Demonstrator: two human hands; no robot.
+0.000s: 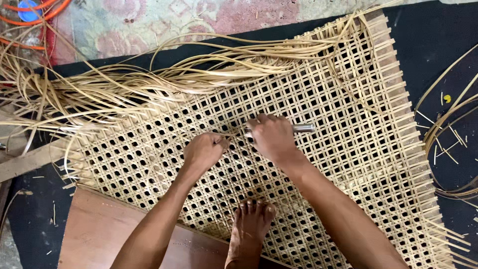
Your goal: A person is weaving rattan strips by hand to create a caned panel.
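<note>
A large woven cane panel (pixel 348 149) with an open lattice lies flat on a dark mat. My left hand (pixel 203 151) is closed on a thin cane strand (pixel 230 132) near the panel's middle. Just to its right, my right hand (pixel 271 137) grips a metal rod-like tool (pixel 302 127) whose shiny end sticks out to the right. The two hands nearly touch over the weave. My bare foot (pixel 250 226) presses on the panel's near edge.
Long loose cane strands (pixel 114 92) trail from the panel's far edge to the left. A brown wooden board (pixel 99 229) sits under the near left corner. A dark mat (pixel 438 40), cane offcuts (pixel 448 144) at right, orange cable (pixel 40 12) top left.
</note>
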